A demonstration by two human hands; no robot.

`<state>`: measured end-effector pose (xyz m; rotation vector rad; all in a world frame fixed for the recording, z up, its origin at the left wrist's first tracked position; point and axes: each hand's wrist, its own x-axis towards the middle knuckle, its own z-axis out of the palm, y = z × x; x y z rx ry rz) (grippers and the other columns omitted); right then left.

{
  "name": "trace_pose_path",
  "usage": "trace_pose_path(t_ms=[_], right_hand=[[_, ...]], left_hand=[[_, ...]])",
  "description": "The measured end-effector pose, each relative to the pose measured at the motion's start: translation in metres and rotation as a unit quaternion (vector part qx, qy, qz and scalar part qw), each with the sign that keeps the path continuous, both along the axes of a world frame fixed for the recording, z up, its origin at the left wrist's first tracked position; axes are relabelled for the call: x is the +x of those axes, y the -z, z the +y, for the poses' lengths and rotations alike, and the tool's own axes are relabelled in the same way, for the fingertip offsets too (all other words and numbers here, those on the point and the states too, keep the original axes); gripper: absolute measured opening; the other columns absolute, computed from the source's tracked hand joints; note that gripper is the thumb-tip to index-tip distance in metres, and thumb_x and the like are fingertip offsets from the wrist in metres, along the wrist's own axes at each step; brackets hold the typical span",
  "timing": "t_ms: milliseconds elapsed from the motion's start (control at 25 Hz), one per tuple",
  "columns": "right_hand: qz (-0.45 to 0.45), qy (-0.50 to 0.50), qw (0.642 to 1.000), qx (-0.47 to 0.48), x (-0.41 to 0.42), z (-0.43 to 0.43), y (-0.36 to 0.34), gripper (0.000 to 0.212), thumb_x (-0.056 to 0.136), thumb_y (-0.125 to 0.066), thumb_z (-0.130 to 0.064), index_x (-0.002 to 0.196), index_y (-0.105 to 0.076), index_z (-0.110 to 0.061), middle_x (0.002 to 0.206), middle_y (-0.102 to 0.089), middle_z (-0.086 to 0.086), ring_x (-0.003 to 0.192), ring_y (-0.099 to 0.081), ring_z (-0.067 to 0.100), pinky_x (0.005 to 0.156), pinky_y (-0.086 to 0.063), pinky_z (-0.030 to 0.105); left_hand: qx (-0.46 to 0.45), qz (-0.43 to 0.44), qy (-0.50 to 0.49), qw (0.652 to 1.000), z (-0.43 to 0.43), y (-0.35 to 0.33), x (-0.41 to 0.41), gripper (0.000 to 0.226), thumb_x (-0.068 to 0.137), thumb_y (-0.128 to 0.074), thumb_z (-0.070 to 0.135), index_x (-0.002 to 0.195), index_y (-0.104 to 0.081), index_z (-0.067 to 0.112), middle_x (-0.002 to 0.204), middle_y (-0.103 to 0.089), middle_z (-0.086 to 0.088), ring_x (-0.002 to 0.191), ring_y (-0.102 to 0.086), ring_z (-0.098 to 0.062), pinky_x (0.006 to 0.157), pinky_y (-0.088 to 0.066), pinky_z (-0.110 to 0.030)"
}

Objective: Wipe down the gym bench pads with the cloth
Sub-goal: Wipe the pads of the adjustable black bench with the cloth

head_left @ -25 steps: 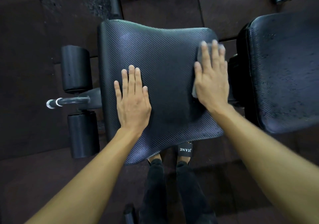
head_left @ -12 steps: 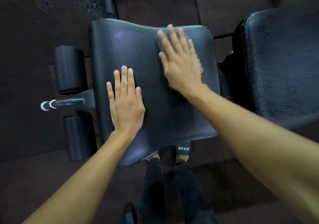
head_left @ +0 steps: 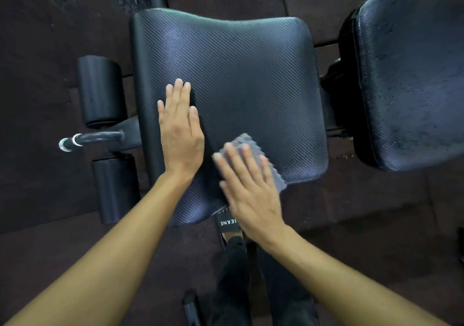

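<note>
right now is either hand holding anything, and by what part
The right hand presses flat on the near part of the grey cloth, pinning it to the seat pad rather than gripping it. The left hand lies flat on the pad, holding nothing.

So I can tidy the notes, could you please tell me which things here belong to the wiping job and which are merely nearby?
In use: grey cloth, right hand pressing it, left hand flat on the seat pad, back pad.

Nearby: two foam rollers, metal bar, floor mats.
</note>
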<state>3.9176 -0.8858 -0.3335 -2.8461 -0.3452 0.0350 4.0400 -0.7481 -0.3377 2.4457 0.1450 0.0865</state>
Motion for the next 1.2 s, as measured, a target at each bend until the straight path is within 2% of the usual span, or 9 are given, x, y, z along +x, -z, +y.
trace_pose_path(t_ms=[80, 160, 440, 600, 800, 920, 1000, 1120, 1200], right_hand=[[-0.009, -0.042, 0.999, 0.010, 0.031, 0.019, 0.001, 0.047, 0.107, -0.035, -0.031, 0.154, -0.034, -0.024, 0.161, -0.030, 0.000, 0.150, -0.024, 0.022, 0.120, -0.025, 0.046], [-0.005, -0.023, 1.000, 0.009, 0.067, 0.014, 0.002, 0.047, 0.106, -0.034, -0.031, 0.153, -0.035, -0.024, 0.161, -0.031, 0.000, 0.150, -0.025, 0.020, 0.119, -0.026, 0.045], [0.036, 0.201, 0.979, 0.011, 0.042, -0.065, -0.002, 0.050, 0.108, -0.030, -0.032, 0.157, -0.023, -0.026, 0.166, -0.017, -0.002, 0.153, -0.008, 0.018, 0.124, -0.013, 0.042], [0.027, 0.139, 0.990, 0.011, -0.012, -0.031, 0.003, 0.054, 0.105, -0.036, -0.040, 0.156, -0.028, -0.023, 0.164, -0.023, 0.002, 0.152, -0.014, 0.022, 0.123, -0.016, 0.046], [-0.035, 0.069, 0.997, -0.011, 0.013, -0.003, 0.006, 0.048, 0.107, -0.037, -0.041, 0.151, -0.039, -0.024, 0.158, -0.036, -0.001, 0.147, -0.031, 0.021, 0.119, -0.029, 0.043], [0.021, 0.104, 0.987, 0.119, 0.019, -0.005, -0.004, 0.044, 0.106, -0.041, -0.025, 0.150, -0.042, -0.020, 0.157, -0.038, -0.003, 0.148, -0.028, 0.016, 0.123, -0.021, 0.035], [0.116, 0.149, 0.929, 0.319, 0.027, -0.010, -0.023, 0.044, 0.105, -0.044, -0.018, 0.149, -0.043, -0.017, 0.155, -0.040, -0.004, 0.148, -0.028, 0.009, 0.123, -0.018, 0.031], [0.240, 0.253, 0.784, 0.513, 0.045, -0.028, -0.065, 0.041, 0.106, -0.043, -0.021, 0.146, -0.047, -0.018, 0.148, -0.049, -0.010, 0.137, -0.042, 0.000, 0.118, -0.030, 0.025], [0.307, 0.326, 0.643, 0.621, 0.051, -0.041, -0.092, 0.038, 0.106, -0.044, -0.028, 0.142, -0.053, -0.020, 0.136, -0.060, -0.006, 0.122, -0.057, 0.004, 0.110, -0.042, 0.030]], left_hand=[[-0.062, -0.008, -0.013, 0.998, 0.011, -0.001, -0.002, 0.047, 0.099, -0.034, 0.003, 0.145, -0.045, 0.004, 0.156, -0.037, -0.009, 0.149, -0.023, -0.022, 0.123, -0.008, -0.027], [-0.032, -0.001, 0.010, 0.999, 0.017, -0.002, -0.006, 0.049, 0.097, -0.034, 0.000, 0.144, -0.045, 0.004, 0.156, -0.036, -0.009, 0.150, -0.021, -0.024, 0.123, -0.007, -0.028], [0.069, 0.004, 0.041, 0.997, 0.015, 0.004, -0.014, 0.051, 0.101, -0.028, 0.009, 0.151, -0.033, 0.008, 0.161, -0.026, -0.006, 0.152, -0.014, -0.022, 0.125, -0.007, -0.039], [0.103, -0.003, 0.034, 0.994, 0.013, 0.006, -0.015, 0.051, 0.100, -0.030, 0.006, 0.150, -0.035, 0.007, 0.160, -0.029, -0.007, 0.151, -0.018, -0.025, 0.125, -0.012, -0.043], [0.110, 0.018, 0.050, 0.992, 0.014, 0.004, -0.013, 0.051, 0.101, -0.030, 0.006, 0.151, -0.034, 0.008, 0.161, -0.026, -0.007, 0.151, -0.016, -0.025, 0.125, -0.009, -0.041], [0.095, 0.061, 0.064, 0.992, 0.016, -0.008, -0.011, 0.051, 0.102, -0.030, 0.006, 0.153, -0.030, 0.010, 0.163, -0.021, -0.004, 0.152, -0.011, -0.022, 0.125, -0.006, -0.039], [0.080, 0.101, 0.063, 0.990, 0.015, -0.023, -0.008, 0.051, 0.102, -0.032, 0.007, 0.153, -0.030, 0.010, 0.163, -0.019, -0.002, 0.152, -0.009, -0.019, 0.125, -0.006, -0.038], [0.055, 0.151, 0.053, 0.986, 0.008, -0.056, -0.005, 0.049, 0.104, -0.033, 0.009, 0.152, -0.032, 0.013, 0.163, -0.019, 0.002, 0.152, -0.010, -0.016, 0.125, -0.012, -0.036], [0.044, 0.164, 0.059, 0.984, -0.001, -0.082, -0.005, 0.047, 0.104, -0.033, 0.011, 0.151, -0.036, 0.015, 0.163, -0.021, 0.004, 0.152, -0.013, -0.014, 0.124, -0.015, -0.034]])
